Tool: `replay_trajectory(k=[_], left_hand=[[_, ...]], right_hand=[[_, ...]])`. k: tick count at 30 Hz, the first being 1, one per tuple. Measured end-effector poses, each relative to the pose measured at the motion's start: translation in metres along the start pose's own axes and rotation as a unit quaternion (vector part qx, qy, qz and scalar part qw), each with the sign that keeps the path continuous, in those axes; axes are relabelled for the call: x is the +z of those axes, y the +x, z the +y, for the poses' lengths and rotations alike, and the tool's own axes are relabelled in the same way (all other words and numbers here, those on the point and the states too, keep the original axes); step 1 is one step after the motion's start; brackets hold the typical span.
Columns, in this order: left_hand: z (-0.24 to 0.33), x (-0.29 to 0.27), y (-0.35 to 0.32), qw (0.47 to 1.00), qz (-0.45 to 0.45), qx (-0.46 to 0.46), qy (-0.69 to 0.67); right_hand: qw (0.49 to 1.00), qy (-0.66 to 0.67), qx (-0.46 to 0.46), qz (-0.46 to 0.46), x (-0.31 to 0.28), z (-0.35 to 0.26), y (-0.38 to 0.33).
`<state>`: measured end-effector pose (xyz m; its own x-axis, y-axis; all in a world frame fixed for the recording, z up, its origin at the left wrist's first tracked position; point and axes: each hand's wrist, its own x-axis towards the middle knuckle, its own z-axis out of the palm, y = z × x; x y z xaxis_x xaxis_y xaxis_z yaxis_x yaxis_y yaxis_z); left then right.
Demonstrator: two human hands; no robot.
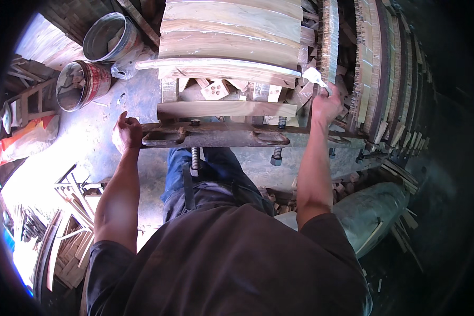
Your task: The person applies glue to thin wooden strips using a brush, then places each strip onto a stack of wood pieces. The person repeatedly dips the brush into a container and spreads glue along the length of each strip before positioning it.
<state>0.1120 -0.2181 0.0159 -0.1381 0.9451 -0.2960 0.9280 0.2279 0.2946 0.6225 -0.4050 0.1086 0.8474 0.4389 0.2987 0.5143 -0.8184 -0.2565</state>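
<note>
My right hand (327, 105) is closed around the handle of a small brush (314, 76), whose head is thick with white paste. It is just off the right end of a narrow wooden strip (221, 64) with white smears along its edge. That strip lies against a row of pale wooden boards (229, 26). My left hand (126, 132) is beside the left end of a long metal clamp bar (216, 138), its fingers loosely bent and a little apart, with nothing visible in them. Between the bar and the strip lies a loose wooden board (226, 109).
Large bolts (276, 156) stick out of the bar toward me. Two buckets (84, 85) stand at the far left, above a red and white sack (29, 138). Clamped panels (376, 68) stand in rows at right. Wood offcuts (73, 253) and a plastic-wrapped bundle (374, 210) flank me.
</note>
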Motion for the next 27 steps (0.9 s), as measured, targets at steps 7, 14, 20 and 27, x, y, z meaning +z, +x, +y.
replay_trajectory(k=[7,14,20,27], left_hand=[[0.009,-0.011,-0.005,1.000,0.010,-0.008,0.011],[0.013,-0.020,-0.007,0.999,-0.032,-0.023,0.018],[0.012,-0.023,-0.010,1.000,0.008,0.016,-0.018],[0.019,-0.033,-0.009,0.999,-0.006,0.022,-0.035]], right_hand=[[0.988,0.138,0.014,-0.070,-0.006,-0.085,-0.057],[0.944,0.277,-0.115,-0.136,0.024,-0.215,-0.111],[0.929,0.353,-0.079,-0.076,0.038,-0.261,-0.031],[0.964,0.155,-0.196,-0.086,0.088,-0.336,0.104]])
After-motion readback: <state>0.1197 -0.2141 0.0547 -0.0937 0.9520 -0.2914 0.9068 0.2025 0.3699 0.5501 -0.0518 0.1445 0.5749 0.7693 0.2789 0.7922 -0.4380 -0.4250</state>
